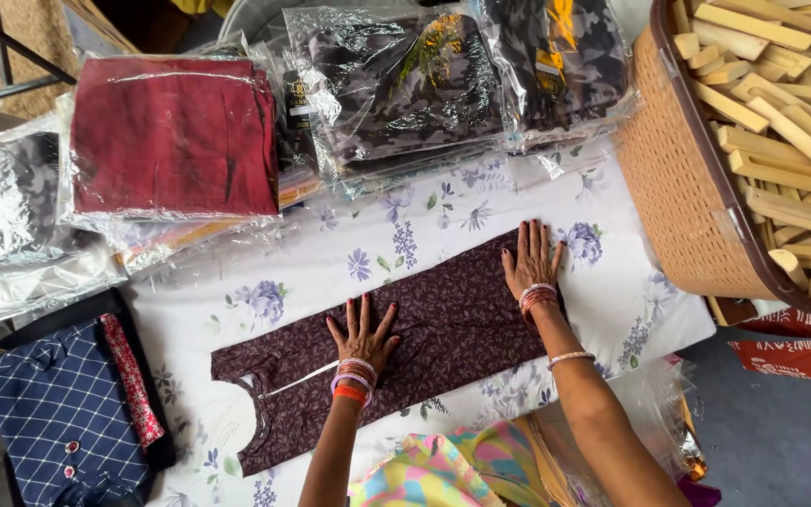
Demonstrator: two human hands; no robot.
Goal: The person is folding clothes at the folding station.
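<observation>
A dark maroon printed garment [443, 329] lies folded into a long strip on a white sheet with purple flowers [330, 258]. Its neckline points to the lower left. My left hand [361, 333] presses flat on the middle of the garment, fingers spread. My right hand [530, 259] lies flat on the garment's upper right end, fingers apart. Both wrists wear bangles. Neither hand holds anything.
Clear plastic packets of folded clothes lie along the top: a red one [175, 136] and dark printed ones [405, 80]. A woven basket [678, 178] of wooden sticks stands at the right. A navy checked garment [63, 413] lies at lower left. Colourful fabric [424, 469] sits near me.
</observation>
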